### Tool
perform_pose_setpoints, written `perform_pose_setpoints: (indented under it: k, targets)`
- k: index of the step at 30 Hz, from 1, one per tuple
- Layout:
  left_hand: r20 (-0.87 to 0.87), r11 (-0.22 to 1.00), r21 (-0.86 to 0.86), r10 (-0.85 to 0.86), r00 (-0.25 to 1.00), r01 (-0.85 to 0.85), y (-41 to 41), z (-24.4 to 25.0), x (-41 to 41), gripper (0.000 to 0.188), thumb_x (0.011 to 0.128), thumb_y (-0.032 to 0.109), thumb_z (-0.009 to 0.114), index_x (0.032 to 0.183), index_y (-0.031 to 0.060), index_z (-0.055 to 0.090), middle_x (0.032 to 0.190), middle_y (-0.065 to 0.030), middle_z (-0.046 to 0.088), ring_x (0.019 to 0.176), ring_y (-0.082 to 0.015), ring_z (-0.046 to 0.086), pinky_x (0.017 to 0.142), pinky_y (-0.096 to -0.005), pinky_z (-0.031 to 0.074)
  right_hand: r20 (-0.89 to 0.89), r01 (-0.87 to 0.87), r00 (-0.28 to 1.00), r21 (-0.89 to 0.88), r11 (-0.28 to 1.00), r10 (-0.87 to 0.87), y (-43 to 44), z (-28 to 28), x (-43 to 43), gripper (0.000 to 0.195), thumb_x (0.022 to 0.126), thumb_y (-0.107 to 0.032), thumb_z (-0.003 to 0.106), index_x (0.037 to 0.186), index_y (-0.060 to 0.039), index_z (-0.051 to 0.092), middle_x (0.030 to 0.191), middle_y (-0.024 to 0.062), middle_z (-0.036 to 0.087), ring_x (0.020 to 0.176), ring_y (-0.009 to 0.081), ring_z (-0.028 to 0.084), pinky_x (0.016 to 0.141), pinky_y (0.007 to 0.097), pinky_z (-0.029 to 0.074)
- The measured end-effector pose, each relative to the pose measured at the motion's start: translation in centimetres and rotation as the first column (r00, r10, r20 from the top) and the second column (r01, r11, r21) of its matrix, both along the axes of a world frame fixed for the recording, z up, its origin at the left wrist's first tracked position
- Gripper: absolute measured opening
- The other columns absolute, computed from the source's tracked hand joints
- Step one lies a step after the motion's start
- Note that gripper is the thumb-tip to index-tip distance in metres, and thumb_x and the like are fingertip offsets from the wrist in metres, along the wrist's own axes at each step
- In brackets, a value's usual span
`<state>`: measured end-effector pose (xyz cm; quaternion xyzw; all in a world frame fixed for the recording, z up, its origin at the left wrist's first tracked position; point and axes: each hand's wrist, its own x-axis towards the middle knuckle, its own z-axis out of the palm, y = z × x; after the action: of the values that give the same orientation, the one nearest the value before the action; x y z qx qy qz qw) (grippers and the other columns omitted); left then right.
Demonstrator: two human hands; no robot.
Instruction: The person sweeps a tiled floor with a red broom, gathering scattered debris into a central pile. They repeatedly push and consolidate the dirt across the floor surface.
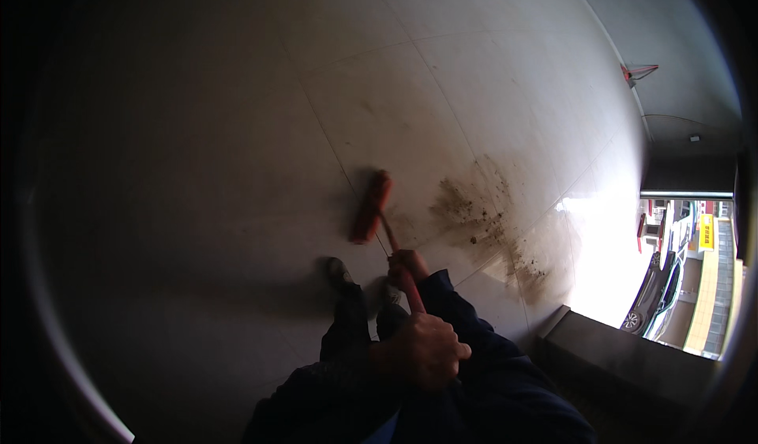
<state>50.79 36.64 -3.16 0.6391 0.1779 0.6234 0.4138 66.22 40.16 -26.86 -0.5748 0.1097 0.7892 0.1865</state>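
A broom with a red head [372, 208] and a red handle [414, 296] slants across the floor in front of my feet. My left hand [429, 349] is wrapped around the upper part of the handle. Farther down, closer to the head, my right hand [407, 267] grips the same handle. The head is slightly blurred, and its bristles cannot be made out. Right of it, brown dirt [488, 225] with small dark clumps lies smeared on the pale tiled floor [379, 118]. A second dirt patch [533, 272] reaches toward the bright doorway.
My dark shoe [339, 270] stands just below the broom head. A low dark wall or ledge [622, 361] borders the doorway at right, with parked cars [651, 296] outside. Against the far wall [669, 35] is a red, thin-framed object [639, 73].
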Motion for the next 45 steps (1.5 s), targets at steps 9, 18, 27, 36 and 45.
perform_pose_setpoints:
  k: [9,18,27,36,45]
  targets:
    - [0.068,0.987,-0.048,0.155,0.986,-0.152,-0.3,1.8,-2.8,0.017,0.074,-0.006,0.055,0.081,0.0027,0.067,0.054,-0.0039,0.045,0.043,-0.0170,0.045,0.041,-0.0316,0.043,0.206,0.152,0.962,0.145,0.978,-0.180,2.0,3.3,-0.9,0.006,0.090,-0.015,0.056,0.088,-0.0100,0.053,0.069,0.0056,0.054,0.054,0.0215,0.053,0.050,0.0378,0.045]
    - [-0.250,0.996,-0.005,0.081,0.965,-0.085,-1.0,8.7,-0.1,0.020,0.080,-0.004,0.059,0.091,0.0055,0.072,0.053,-0.0010,0.042,0.040,-0.0166,0.041,0.038,-0.0300,0.034,-0.435,0.164,0.877,-0.130,0.978,-0.205,0.5,9.0,-10.6,0.027,0.097,-0.024,0.053,0.072,-0.0190,0.043,0.057,-0.0028,0.043,0.043,0.0130,0.042,0.042,0.0298,0.037]
    - [-0.336,0.977,-0.205,-0.127,0.933,0.060,0.4,1.9,11.1,0.026,0.073,-0.006,0.063,0.095,0.0040,0.074,0.056,-0.0011,0.047,0.043,-0.0164,0.044,0.042,-0.0302,0.035,-0.517,0.195,0.843,0.031,0.980,-0.152,-3.5,-2.2,-2.3,0.017,0.088,-0.016,0.050,0.071,-0.0125,0.048,0.059,0.0016,0.044,0.044,0.0200,0.039,0.044,0.0379,0.034]
    - [-0.049,0.934,-0.141,-0.337,0.940,0.327,-0.3,2.3,22.3,0.015,0.074,-0.005,0.063,0.088,-0.0002,0.068,0.059,-0.0039,0.052,0.048,-0.0184,0.052,0.044,-0.0328,0.042,-0.050,0.334,0.938,-0.117,0.935,-0.342,-2.9,2.7,18.6,0.028,0.095,-0.017,0.048,0.069,-0.0230,0.038,0.059,-0.0094,0.040,0.043,0.0094,0.040,0.040,0.0295,0.030]
    - [0.058,0.936,-0.141,-0.318,0.946,0.323,-2.8,2.5,22.1,0.024,0.060,-0.010,0.056,0.078,-0.0046,0.071,0.053,-0.0075,0.049,0.044,-0.0195,0.043,0.047,-0.0342,0.041,0.096,0.429,0.898,0.017,0.903,-0.428,-3.6,7.2,22.7,0.022,0.095,-0.015,0.051,0.077,-0.0191,0.040,0.059,-0.0059,0.043,0.045,0.0115,0.043,0.042,0.0306,0.032]
